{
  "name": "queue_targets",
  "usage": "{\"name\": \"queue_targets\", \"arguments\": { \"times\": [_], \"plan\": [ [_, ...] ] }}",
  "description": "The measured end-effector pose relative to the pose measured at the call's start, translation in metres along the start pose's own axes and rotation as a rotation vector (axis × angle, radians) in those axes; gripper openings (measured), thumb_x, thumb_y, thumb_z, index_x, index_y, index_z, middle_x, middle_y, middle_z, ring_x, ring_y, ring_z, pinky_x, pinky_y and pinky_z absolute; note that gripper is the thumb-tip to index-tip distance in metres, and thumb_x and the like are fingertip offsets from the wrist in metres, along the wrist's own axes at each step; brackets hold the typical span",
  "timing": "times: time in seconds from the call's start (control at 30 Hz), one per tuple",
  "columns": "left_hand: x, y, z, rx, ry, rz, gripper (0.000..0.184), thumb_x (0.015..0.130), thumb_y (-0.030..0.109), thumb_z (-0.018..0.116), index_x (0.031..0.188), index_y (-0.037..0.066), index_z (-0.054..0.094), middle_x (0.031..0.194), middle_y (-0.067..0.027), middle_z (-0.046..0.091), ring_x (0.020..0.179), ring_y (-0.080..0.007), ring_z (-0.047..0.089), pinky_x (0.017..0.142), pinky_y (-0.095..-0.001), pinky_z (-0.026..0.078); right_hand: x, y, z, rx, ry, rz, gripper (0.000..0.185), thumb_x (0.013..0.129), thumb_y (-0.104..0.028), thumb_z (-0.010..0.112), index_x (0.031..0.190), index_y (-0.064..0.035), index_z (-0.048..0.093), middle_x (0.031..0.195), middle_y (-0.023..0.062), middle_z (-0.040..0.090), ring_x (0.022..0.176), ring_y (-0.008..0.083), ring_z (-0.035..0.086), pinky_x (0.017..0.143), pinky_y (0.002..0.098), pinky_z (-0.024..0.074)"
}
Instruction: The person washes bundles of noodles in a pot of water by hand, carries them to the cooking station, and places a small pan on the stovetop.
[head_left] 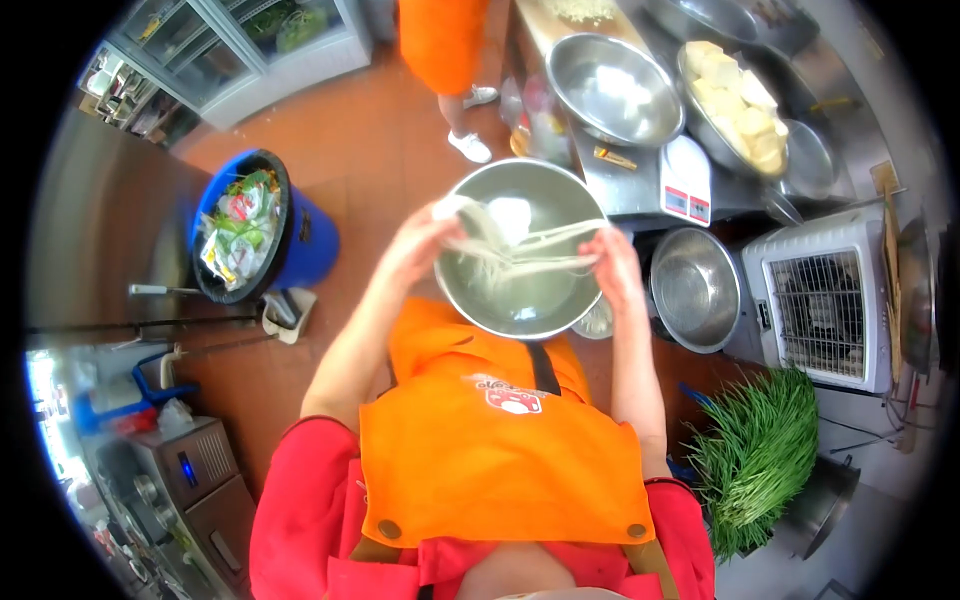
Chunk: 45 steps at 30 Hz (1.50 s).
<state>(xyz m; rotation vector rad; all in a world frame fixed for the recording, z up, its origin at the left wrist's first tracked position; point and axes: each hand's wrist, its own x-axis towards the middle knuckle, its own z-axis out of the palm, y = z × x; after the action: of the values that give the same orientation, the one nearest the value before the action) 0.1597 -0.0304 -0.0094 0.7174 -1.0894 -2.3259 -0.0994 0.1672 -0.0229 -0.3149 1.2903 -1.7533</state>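
Observation:
A large steel bowl (530, 305) is in front of my orange apron, with a small amount of pale stringy stuff in it. Over its left part, my left hand (420, 243) grips one end of pale, noodle-like strands (510, 250). The strands stretch across the bowl's opening to my right hand (612, 262), whose fingers are closed on the other end at the right rim. Motion blurs the strands near my left hand.
A blue bin (310, 240) with scraps stands left. At the upper right, a steel counter (625, 190) holds an empty bowl (615, 90), a scale (686, 180) and a bowl of pale chunks (735, 105). Green stalks (765, 450) lie lower right. Another person (445, 45) stands ahead.

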Motion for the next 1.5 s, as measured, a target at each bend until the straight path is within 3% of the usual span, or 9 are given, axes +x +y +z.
{"name": "queue_targets", "arguments": {
  "times": [0.17, 0.37, 0.67, 0.9, 1.03, 1.13, 1.2, 1.23, 1.5],
  "plan": [
    [-0.036, -0.010, -0.081, -0.179, 0.192, -0.026, 0.014, 0.085, 0.007, 0.061, 0.099, 0.005, 0.059, 0.075, -0.0016, 0.057, 0.075, -0.0171, 0.059, 0.075, -0.0314, 0.049, 0.000, -0.036, -0.074, 0.130, 0.199, -0.034, 0.012, 0.094, -0.016, 0.051, 0.092, -0.0037, 0.053, 0.066, 0.0020, 0.052, 0.058, 0.0165, 0.055, 0.065, 0.0359, 0.0540],
    [-0.069, -0.049, -0.112, -0.185, 0.332, -0.143, 0.008, 0.087, 0.007, 0.060, 0.094, 0.006, 0.058, 0.078, -0.0027, 0.058, 0.077, -0.0175, 0.059, 0.067, -0.0297, 0.049, -0.010, -0.097, -0.078, 0.102, 0.155, -0.135, 0.016, 0.098, -0.021, 0.047, 0.088, -0.0085, 0.048, 0.064, -0.0058, 0.034, 0.055, 0.0069, 0.035, 0.067, 0.0327, 0.0455],
    [-0.062, -0.030, -0.037, -0.151, 0.015, -0.122, 0.027, 0.090, 0.014, 0.060, 0.113, 0.000, 0.056, 0.100, -0.0113, 0.064, 0.099, -0.0218, 0.062, 0.090, -0.0374, 0.049, -0.008, -0.050, 0.010, 0.055, -0.088, 0.044, 0.010, 0.094, -0.015, 0.052, 0.095, -0.0057, 0.051, 0.068, -0.0038, 0.042, 0.060, 0.0080, 0.043, 0.065, 0.0277, 0.0476],
    [-0.021, -0.038, 0.034, 0.032, -0.190, -0.123, 0.026, 0.089, 0.018, 0.063, 0.110, 0.002, 0.060, 0.099, -0.0082, 0.066, 0.093, -0.0165, 0.063, 0.083, -0.0315, 0.049, -0.024, 0.048, 0.078, 0.003, -0.264, 0.335, 0.023, 0.087, -0.019, 0.066, 0.104, -0.0056, 0.060, 0.087, -0.0003, 0.061, 0.076, 0.0089, 0.055, 0.071, 0.0226, 0.0445],
    [-0.012, -0.045, 0.039, 0.367, -0.168, -0.093, 0.028, 0.089, 0.021, 0.062, 0.109, 0.001, 0.061, 0.097, -0.0073, 0.066, 0.089, -0.0139, 0.062, 0.078, -0.0292, 0.049, -0.028, 0.047, 0.082, -0.032, -0.263, 0.276, 0.032, 0.086, -0.020, 0.067, 0.110, 0.0002, 0.060, 0.100, 0.0059, 0.065, 0.089, 0.0121, 0.060, 0.076, 0.0243, 0.0467],
    [-0.012, -0.044, 0.046, 0.676, -0.111, -0.097, 0.028, 0.088, 0.021, 0.061, 0.108, 0.000, 0.062, 0.095, -0.0083, 0.067, 0.087, -0.0145, 0.062, 0.076, -0.0287, 0.049, -0.031, 0.049, 0.078, -0.172, -0.278, 0.205, 0.035, 0.084, -0.019, 0.068, 0.112, 0.0008, 0.060, 0.098, 0.0047, 0.065, 0.086, 0.0118, 0.060, 0.073, 0.0246, 0.0473],
    [-0.015, -0.034, 0.053, 0.862, -0.098, -0.077, 0.029, 0.088, 0.021, 0.063, 0.108, 0.000, 0.062, 0.094, -0.0075, 0.067, 0.086, -0.0119, 0.061, 0.076, -0.0280, 0.049, -0.027, 0.063, 0.069, -0.285, -0.213, 0.165, 0.034, 0.083, -0.018, 0.068, 0.111, 0.0008, 0.061, 0.096, 0.0046, 0.065, 0.083, 0.0107, 0.060, 0.070, 0.0239, 0.0470],
    [-0.011, -0.038, 0.051, 0.934, -0.093, -0.086, 0.028, 0.087, 0.020, 0.062, 0.108, 0.000, 0.062, 0.094, -0.0089, 0.068, 0.085, -0.0124, 0.062, 0.076, -0.0279, 0.049, -0.028, 0.067, 0.069, -0.301, -0.215, 0.125, 0.033, 0.085, -0.019, 0.066, 0.112, -0.0014, 0.060, 0.090, 0.0045, 0.065, 0.077, 0.0111, 0.060, 0.059, 0.0209, 0.0457],
    [-0.014, -0.046, 0.048, 0.922, -0.129, -0.107, 0.029, 0.087, 0.021, 0.062, 0.107, 0.001, 0.062, 0.093, -0.0089, 0.068, 0.084, -0.0140, 0.063, 0.075, -0.0282, 0.049, -0.033, 0.050, 0.075, -0.787, -0.185, -0.174, 0.020, 0.085, -0.015, 0.060, 0.094, 0.0020, 0.065, 0.082, 0.0091, 0.066, 0.075, 0.0139, 0.062, 0.067, 0.0298, 0.0487]
  ]
}}
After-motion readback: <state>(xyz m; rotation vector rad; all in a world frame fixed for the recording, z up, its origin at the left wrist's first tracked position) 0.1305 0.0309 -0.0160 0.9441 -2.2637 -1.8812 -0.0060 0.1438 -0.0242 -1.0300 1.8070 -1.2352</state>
